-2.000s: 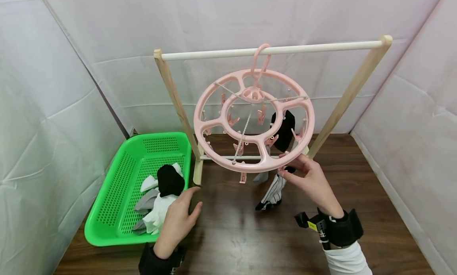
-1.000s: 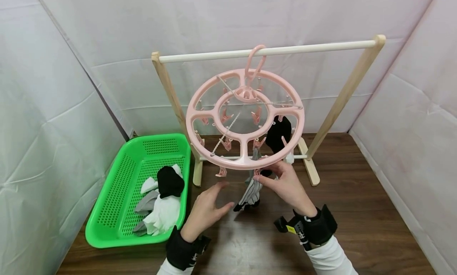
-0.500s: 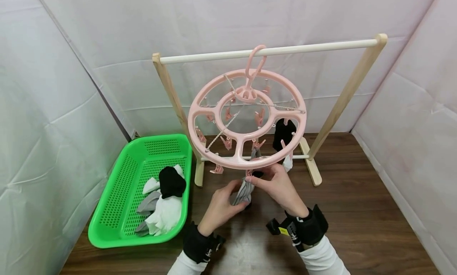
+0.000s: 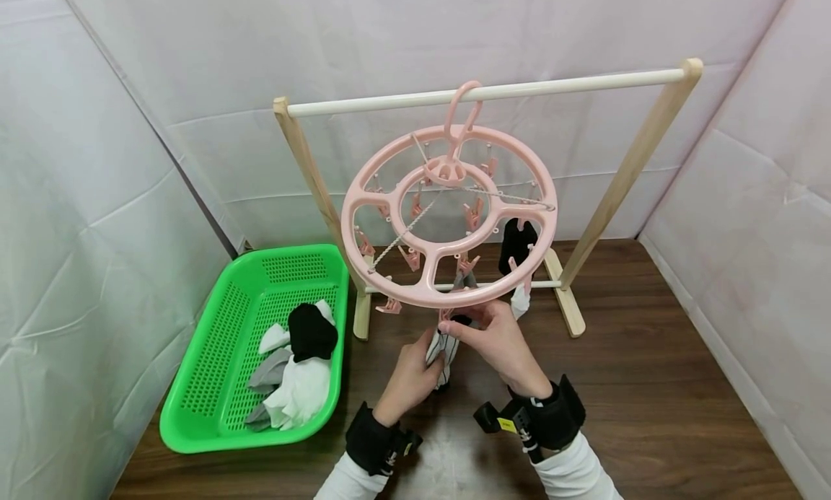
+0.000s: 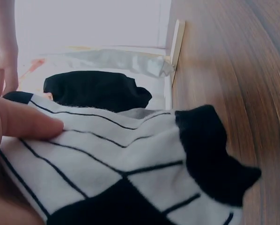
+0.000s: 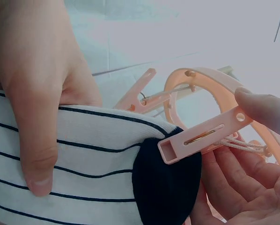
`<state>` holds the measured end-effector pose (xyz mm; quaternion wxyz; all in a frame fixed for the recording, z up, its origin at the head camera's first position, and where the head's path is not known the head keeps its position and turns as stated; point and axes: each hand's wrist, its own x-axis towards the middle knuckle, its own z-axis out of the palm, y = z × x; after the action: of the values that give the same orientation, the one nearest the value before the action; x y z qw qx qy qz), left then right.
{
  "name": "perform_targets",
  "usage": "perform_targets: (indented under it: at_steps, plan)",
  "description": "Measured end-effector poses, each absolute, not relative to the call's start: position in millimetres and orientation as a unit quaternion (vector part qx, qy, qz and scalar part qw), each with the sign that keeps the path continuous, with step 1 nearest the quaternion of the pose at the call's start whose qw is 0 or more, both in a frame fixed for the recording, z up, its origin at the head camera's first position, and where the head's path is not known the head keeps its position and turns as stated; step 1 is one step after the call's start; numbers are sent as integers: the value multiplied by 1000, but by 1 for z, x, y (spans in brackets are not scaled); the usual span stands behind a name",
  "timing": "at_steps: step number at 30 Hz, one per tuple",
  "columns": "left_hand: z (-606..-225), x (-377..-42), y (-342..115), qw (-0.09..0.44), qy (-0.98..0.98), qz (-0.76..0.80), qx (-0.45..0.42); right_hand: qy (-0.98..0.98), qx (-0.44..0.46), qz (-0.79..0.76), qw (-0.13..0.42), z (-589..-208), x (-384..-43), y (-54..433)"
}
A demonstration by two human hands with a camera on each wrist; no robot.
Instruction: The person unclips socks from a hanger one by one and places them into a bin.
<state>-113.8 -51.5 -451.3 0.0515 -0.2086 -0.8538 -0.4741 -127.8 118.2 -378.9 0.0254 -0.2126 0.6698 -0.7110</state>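
Observation:
A white sock with black stripes hangs under the front rim of the pink round clip hanger. My left hand holds the body of this sock, thumb on one side and fingers on the other. In the right wrist view, a pink clothespin lies over the sock's black cuff. The thumb of my right hand presses the clothespin's tail, its fingers curled behind. Behind the hands hang a black sock, a white sock and a grey sock.
The hanger hooks over the white bar of a wooden-legged rack. To the left, a green basket holds a black piece, white pieces and grey cloth. White sheeting encloses the back and sides.
My left hand has moved right from beside the basket and taken hold of the striped sock. My right hand has moved left with the clothespin, and the hanger has turned with it.

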Motion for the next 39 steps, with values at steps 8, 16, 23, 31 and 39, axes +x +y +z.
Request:
perform_targets:
  at_steps: [8, 16, 23, 31, 39]
  plan:
    - [-452, -112, -49, 65, -864, -454, -209, 640, -208, -740, 17, -382, -128, 117]
    - [-453, -107, -53, 61, -876, -433, -206, 616, -226, -754, -11, -385, -131, 116]
    - [-458, -99, -60, 61, -877, -436, -194, 600, -242, -763, 2, -385, -133, 119]
    - [-460, -89, -70, 65, -878, -441, -176, 594, -244, -767, -18, -387, -135, 120]
    - [-463, -81, -84, 95, -878, -441, -158, 599, -237, -765, -9, -388, -135, 123]
